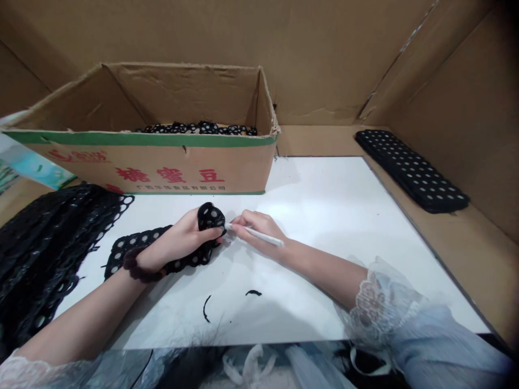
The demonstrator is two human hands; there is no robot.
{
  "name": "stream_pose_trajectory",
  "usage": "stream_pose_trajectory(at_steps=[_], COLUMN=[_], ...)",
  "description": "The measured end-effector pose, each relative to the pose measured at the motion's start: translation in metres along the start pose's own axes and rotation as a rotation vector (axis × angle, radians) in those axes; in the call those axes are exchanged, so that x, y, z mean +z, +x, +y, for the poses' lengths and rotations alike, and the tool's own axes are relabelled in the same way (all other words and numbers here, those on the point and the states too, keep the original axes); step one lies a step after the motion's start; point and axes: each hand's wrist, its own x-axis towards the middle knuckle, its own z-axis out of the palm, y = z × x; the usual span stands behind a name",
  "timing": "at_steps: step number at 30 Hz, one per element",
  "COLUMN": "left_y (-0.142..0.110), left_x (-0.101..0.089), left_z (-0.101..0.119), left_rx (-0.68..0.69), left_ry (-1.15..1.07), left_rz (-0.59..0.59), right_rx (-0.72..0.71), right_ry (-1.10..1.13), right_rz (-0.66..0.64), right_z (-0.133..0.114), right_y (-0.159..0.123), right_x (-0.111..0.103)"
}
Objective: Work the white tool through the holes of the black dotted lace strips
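Observation:
My left hand [188, 232] is closed around a folded end of a black strip with pale round dots or holes [140, 239]; the rest of the strip trails flat to the left beneath my wrist. A slim white pen-like tool [265, 236] is pinched in my right hand [257, 227]. Its tip meets the bunched end of the strip beside my left thumb, and the exact kind of tip is hidden. Two thin curved black scraps [253, 293] lie on the white board [324, 216] nearer to me.
Behind my hands stands an open cardboard box [170, 167] with dotted black pieces [198, 128] inside. A heap of black lace-like material [44, 243] lies at the left. Stacked dotted black strips [409, 167] rest at the right, beside cardboard walls [458, 97].

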Motion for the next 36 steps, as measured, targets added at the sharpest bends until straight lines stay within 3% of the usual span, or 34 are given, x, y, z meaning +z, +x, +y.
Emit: stream_pose_trajectory(at_steps=[3, 8, 13, 15, 18, 19, 22, 26, 28, 30, 32, 34, 36], left_y=[-0.007, -0.020, -0.017, -0.015, -0.013, -0.013, -0.017, -0.023, -0.024, -0.024, -0.022, -0.021, -0.020], left_x=[0.007, 0.016, 0.026, 0.028, 0.024, 0.021, 0.012, 0.007, 0.008, 0.010, 0.012, 0.014, 0.017], left_z=[0.005, 0.012, 0.006, -0.003, -0.019, -0.023, -0.031, -0.026, -0.022, -0.017, -0.012, -0.008, -0.005], left_rx=[0.069, 0.006, 0.049, 0.159, 0.437, 0.528, 0.748, 1.014, 1.059, 1.081, 1.117, 1.143, 1.174], left_ry=[0.167, 0.791, 0.970, 1.020, 1.070, 1.067, 1.044, 1.040, 1.053, 1.075, 1.105, 1.128, 1.116], left_rz=[0.072, 0.398, 0.429, 0.460, 0.436, 0.418, 0.435, 0.483, 0.505, 0.590, 0.676, 0.637, 0.522], right_rx=[-0.128, -0.262, -0.220, -0.246, -0.395, -0.445, -0.423, -0.244, -0.130, -0.087, -0.119, -0.246, -0.446], right_ry=[-0.181, -0.427, -0.655, -0.673, -0.628, -0.584, -0.588, -0.899, -0.993, -0.990, -0.884, -0.646, -0.430], right_rz=[0.052, 0.132, 0.196, 0.200, 0.209, 0.247, 0.458, 0.307, 0.127, 0.065, 0.157, 0.227, 0.096], right_z=[0.002, -0.001, -0.002, 0.000, 0.006, 0.009, 0.021, 0.041, 0.047, 0.046, 0.035, 0.016, -0.004], right_y=[0.001, 0.000, 0.002, -0.001, -0.013, -0.019, -0.034, -0.034, -0.029, -0.025, -0.025, -0.029, -0.035], right_x=[0.004, 0.009, 0.008, 0.004, -0.011, -0.017, -0.041, -0.066, -0.071, -0.072, -0.069, -0.061, -0.048])
